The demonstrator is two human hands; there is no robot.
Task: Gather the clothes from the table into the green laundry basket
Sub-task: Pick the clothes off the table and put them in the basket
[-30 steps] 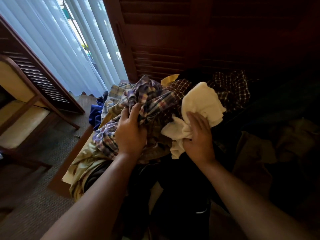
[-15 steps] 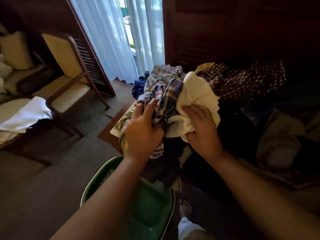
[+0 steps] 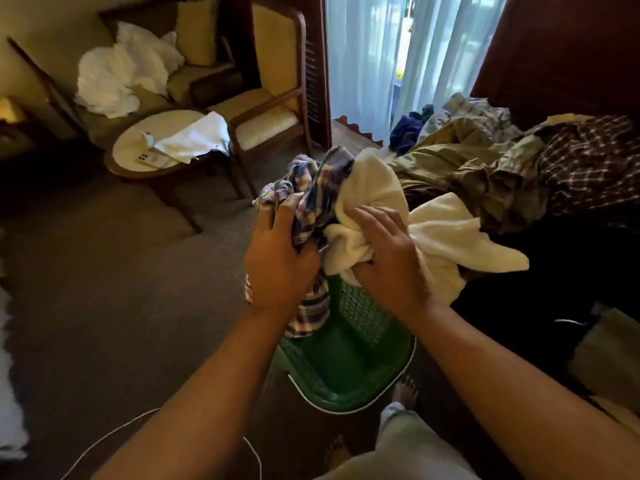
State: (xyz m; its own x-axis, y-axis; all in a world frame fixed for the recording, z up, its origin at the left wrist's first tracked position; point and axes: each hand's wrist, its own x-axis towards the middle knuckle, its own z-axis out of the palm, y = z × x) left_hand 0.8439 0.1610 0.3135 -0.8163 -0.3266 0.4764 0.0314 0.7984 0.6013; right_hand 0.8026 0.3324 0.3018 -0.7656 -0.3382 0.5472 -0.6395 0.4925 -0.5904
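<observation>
Item: mixed bundle, two pieces, held over the basket (image 3: 346,393).

Plaid shirt (image 3: 311,188): thin woven cloth, soft, limp, light. Bunched in the left hand (image 3: 280,265), fingers closed round the wad; a tail hangs below the hand and dips toward the basket mouth. Likely to trail and snag on the rim unless gathered high.

Cream cloth (image 3: 433,230): thicker, looks like towelling or fleece, though the weave is too blurred to be sure. Soft, bulkier, a little heavier than the shirt. Right hand (image 3: 391,268) closed on a fold near its lower edge; a broad flap spreads loose to the right, over the dark part of the surface.

Basket: green plastic, lattice wall, on the floor directly under both hands, beside the person's bare foot. Nothing visible inside it in the part that shows.

Remaining stock: heap of clothes (image 3: 485,161) on the surface at right, olive, checked and blue pieces tangled together.

Handling note: none of it fragile or slippery; nothing holds its shape. Best taken by the middle of the wad, in a full fist, with loose ends tucked in before release.
</observation>
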